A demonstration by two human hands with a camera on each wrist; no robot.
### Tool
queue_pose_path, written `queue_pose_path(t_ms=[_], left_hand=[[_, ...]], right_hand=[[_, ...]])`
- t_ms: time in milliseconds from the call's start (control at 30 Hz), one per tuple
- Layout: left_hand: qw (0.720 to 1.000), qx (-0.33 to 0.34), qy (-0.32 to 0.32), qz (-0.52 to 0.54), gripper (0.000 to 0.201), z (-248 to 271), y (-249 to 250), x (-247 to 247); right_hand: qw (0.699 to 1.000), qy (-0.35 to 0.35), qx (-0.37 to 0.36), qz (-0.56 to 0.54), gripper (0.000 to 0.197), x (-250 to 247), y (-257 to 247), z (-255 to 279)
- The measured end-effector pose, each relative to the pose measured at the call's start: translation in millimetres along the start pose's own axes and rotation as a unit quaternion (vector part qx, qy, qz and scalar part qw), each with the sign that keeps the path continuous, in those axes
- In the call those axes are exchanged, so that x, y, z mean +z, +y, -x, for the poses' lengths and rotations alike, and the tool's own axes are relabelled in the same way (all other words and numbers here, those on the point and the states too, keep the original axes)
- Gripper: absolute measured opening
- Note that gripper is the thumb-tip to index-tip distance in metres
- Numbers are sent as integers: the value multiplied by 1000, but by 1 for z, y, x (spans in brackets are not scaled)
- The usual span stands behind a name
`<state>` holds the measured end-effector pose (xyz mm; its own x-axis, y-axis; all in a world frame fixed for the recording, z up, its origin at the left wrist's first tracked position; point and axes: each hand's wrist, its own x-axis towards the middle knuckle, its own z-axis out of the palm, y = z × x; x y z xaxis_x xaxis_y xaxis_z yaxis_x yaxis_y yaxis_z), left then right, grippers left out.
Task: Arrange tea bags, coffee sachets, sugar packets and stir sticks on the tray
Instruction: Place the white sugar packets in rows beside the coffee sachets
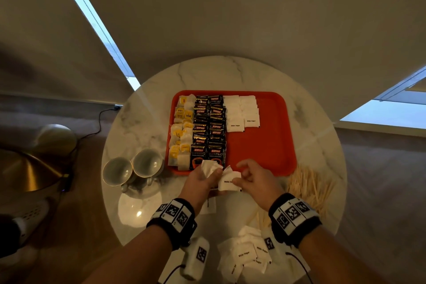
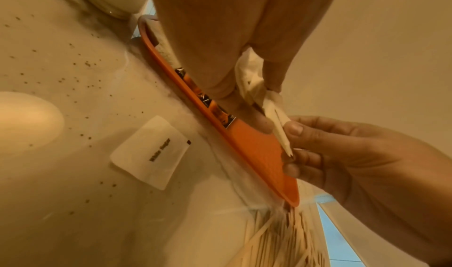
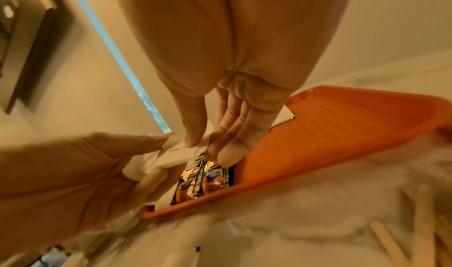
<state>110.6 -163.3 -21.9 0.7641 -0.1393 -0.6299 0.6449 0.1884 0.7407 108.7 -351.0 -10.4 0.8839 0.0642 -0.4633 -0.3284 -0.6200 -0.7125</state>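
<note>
An orange tray [image 1: 260, 145] on the round marble table holds tea bags [image 1: 181, 131] in its left column, black coffee sachets [image 1: 208, 127] beside them, and white sugar packets [image 1: 242, 113] in two short columns. Over the tray's near edge, my left hand [image 1: 208, 174] grips a small bunch of sugar packets [image 2: 247, 77]. My right hand [image 1: 242, 176] pinches one packet [image 1: 227, 183] out of that bunch, thumb and fingertips [image 3: 195, 143] on its edge. One sugar packet [image 2: 151, 153] lies flat on the table below my left hand. Wooden stir sticks [image 1: 309, 189] lie piled right of the tray.
A loose heap of sugar packets [image 1: 244, 253] lies at the table's near edge between my forearms. Two upturned cups [image 1: 131, 168] stand left of the tray's near corner. The tray's right half [image 3: 342, 135] is bare. A lamp [image 1: 27, 168] and cable are on the floor at left.
</note>
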Motion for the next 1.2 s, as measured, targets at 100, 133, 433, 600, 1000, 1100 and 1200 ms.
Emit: queue_pose_path(t_ms=[100,133,433,600,1000,1100,1200], left_hand=[[999,18,21,-17,26,-8,1,3],[999,27,37,-22,28,-11,2,5],[995,69,58,-46,21,-25,17,8],[995,67,59,-41,21,-30,19,9],[996,51,69,-25,20,-40,19,10],[996,51,72,-27,19,-41,18,8],[996,44,76,-22,20,-43,17,7]], right_hand=[[1000,12,-2,-24,12,-4,4,-7],[999,21,-3,-29,9,-8,4,-10],[988,142,48,-35,6,-75,1,-95],[984,142,96,43,16,-83,7,-146],[965,172,185,74,94,-49,11,-178],[963,173,189,89,93,-46,10,-181],[963,170,183,103,91,-45,10,-181]])
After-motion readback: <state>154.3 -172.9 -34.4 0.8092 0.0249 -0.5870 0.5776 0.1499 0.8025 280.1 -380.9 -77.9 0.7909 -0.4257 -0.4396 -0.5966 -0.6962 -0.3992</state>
